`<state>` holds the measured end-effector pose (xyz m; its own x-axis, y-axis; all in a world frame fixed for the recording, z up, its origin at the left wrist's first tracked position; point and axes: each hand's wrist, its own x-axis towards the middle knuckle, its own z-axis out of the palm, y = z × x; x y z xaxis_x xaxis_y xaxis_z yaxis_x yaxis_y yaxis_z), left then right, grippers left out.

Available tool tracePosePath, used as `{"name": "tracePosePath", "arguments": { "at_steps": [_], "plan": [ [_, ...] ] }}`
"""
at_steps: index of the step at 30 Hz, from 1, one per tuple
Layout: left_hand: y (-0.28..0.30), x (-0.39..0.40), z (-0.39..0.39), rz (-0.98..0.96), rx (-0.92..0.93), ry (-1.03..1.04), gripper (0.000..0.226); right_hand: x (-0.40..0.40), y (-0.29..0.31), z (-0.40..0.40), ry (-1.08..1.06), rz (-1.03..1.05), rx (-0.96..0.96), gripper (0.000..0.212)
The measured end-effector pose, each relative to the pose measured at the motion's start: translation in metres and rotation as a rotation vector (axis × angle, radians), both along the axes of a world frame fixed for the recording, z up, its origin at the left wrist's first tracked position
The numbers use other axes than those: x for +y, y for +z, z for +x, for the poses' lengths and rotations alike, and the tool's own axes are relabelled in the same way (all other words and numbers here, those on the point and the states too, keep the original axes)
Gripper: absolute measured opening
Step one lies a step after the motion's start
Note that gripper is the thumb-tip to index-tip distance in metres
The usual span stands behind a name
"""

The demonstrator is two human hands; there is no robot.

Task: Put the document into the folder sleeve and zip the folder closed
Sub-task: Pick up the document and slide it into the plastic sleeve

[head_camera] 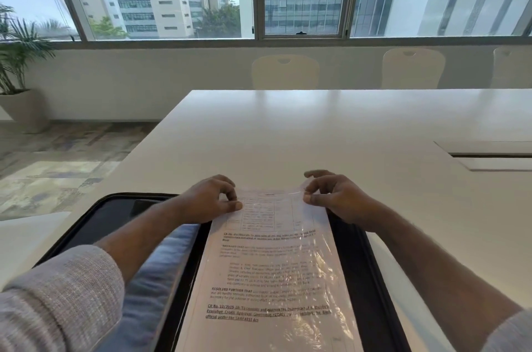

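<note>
Document (269,259) under crinkled clear sleeve (325,271), black folder (357,265) open, left hand (211,199) and right hand (335,197) grip pinching sleeve's top corners

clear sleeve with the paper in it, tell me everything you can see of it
The clear sleeve is glossy, crinkled plastic lying flat on the open black folder, long side running away from the person. A printed document with a table and bold headings shows through it. The left hand and right hand pinch its far corners.
</note>
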<state>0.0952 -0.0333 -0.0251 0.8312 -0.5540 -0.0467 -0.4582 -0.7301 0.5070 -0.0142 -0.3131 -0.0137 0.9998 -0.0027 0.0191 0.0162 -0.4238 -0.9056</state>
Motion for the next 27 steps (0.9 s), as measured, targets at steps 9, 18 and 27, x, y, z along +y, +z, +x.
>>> {"name": "tracePosePath", "arguments": {
  "at_steps": [9,18,27],
  "plan": [
    [-0.012,0.002,-0.003,-0.174,-0.14,0.0,0.014,0.001,-0.005,-0.004,-0.082,-0.158,-0.084,0.009],
    [-0.021,0.003,-0.005,-0.224,-0.175,0.038,0.02,0.003,-0.01,-0.008,-0.092,-0.063,-0.082,0.014],
    [-0.026,0.0,-0.005,-0.171,-0.156,0.079,0.021,0.007,-0.016,-0.005,-0.104,-0.072,-0.099,0.018]
  ]
}}
